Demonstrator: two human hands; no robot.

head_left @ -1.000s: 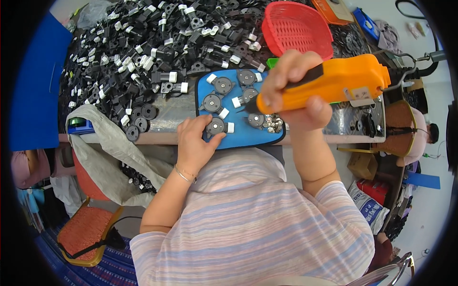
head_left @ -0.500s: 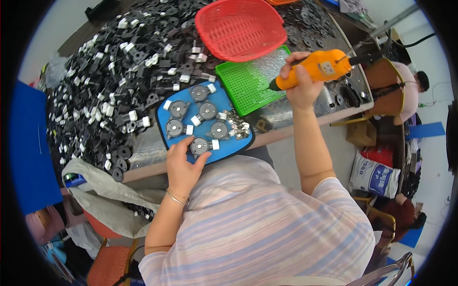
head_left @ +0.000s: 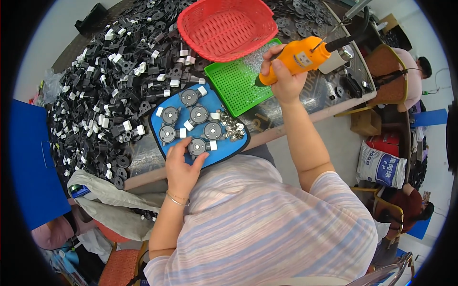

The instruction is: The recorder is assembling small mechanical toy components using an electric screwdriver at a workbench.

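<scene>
In my right hand [head_left: 288,83] is an orange electric screwdriver [head_left: 301,56], my fingers wrapped round its body. Its tip points down and left over the green perforated tray [head_left: 224,85]. My left hand [head_left: 182,167] grips a round dark-grey wheel-like part [head_left: 197,147] with a white tab, thumb on one side and fingers on the other. That part rests on a blue mat [head_left: 183,132] among several similar round parts [head_left: 198,114]. A pile of small shiny metal pieces [head_left: 234,128] lies at the mat's right side.
A red basket [head_left: 226,28] stands behind the green tray, which holds small clear or silvery bits at its far end. A big heap of black and white parts [head_left: 109,90] covers the table's left. Black discs [head_left: 296,16] lie at the back. A grey cloth [head_left: 112,209] hangs at the near left.
The screwdriver in my right hand has shifted left and slightly up, over the green tray. My left hand stays on the same round part. The whole view has shifted a little.
</scene>
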